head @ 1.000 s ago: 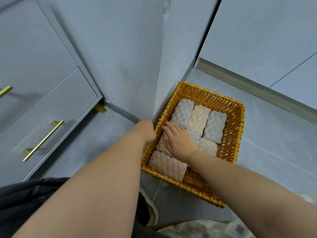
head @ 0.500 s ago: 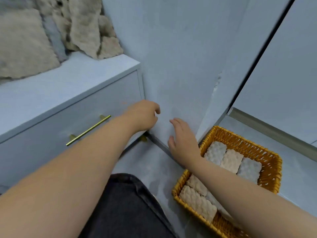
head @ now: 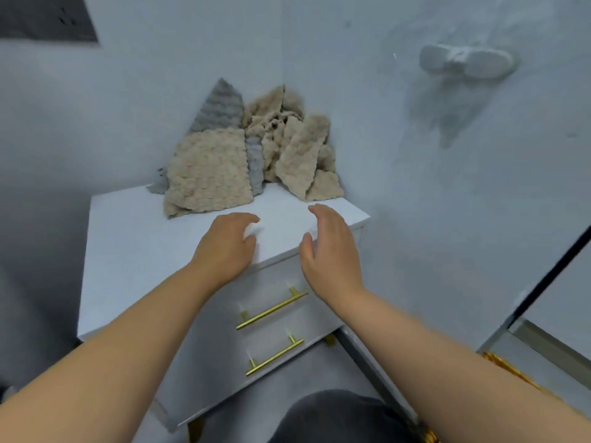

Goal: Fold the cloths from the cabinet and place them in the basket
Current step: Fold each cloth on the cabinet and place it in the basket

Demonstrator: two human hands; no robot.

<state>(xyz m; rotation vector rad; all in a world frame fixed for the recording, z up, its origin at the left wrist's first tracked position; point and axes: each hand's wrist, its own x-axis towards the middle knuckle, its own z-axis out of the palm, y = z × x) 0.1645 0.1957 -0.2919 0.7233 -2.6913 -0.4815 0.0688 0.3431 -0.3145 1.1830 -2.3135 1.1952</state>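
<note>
A heap of unfolded beige cloths and grey cloths is piled in the back corner on top of the white cabinet. My left hand hovers over the cabinet top, fingers loosely curled, holding nothing. My right hand hovers beside it over the cabinet's front right edge, fingers relaxed and empty. Both hands are a short way in front of the pile, not touching it. Only a sliver of the yellow wicker basket shows at the lower right, behind my right forearm.
The cabinet has two drawers with gold bar handles. Grey walls close in behind and to the right. A white wall hook sticks out at the upper right. My dark-trousered knee is at the bottom.
My view swung up from the basket to the cabinet top. Both hands left the basket and rose over the cabinet, toward the cloth pile.
</note>
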